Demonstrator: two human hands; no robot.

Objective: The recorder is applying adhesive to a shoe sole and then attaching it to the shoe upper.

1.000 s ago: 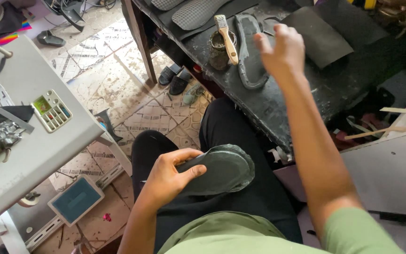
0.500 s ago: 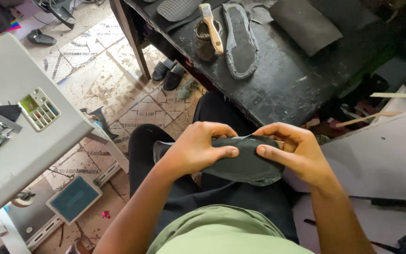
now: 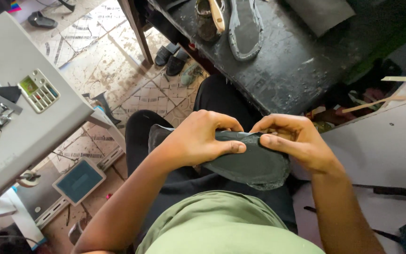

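Observation:
I hold a dark grey shoe sole (image 3: 252, 164) over my lap with both hands. My left hand (image 3: 198, 138) grips its left part, thumb lying across the top face. My right hand (image 3: 294, 141) pinches its far right edge with thumb and fingers. The sole's rounded end points toward my body. On the black workbench (image 3: 301, 61) ahead lies a second grey sole (image 3: 246, 26), next to a small glue pot (image 3: 207, 23) with a wooden-handled brush (image 3: 217, 14) resting across it.
A grey sewing machine (image 3: 22, 117) with a small keypad stands at my left. Its pedal plate (image 3: 78, 181) lies on the tiled floor. Dark sandals (image 3: 172, 59) sit under the bench edge. A white board (image 3: 381, 146) is at my right.
A second ago my right hand reached to the sole on the bench while the left alone held the lap sole. It has since come back, and both hands now grip the sole.

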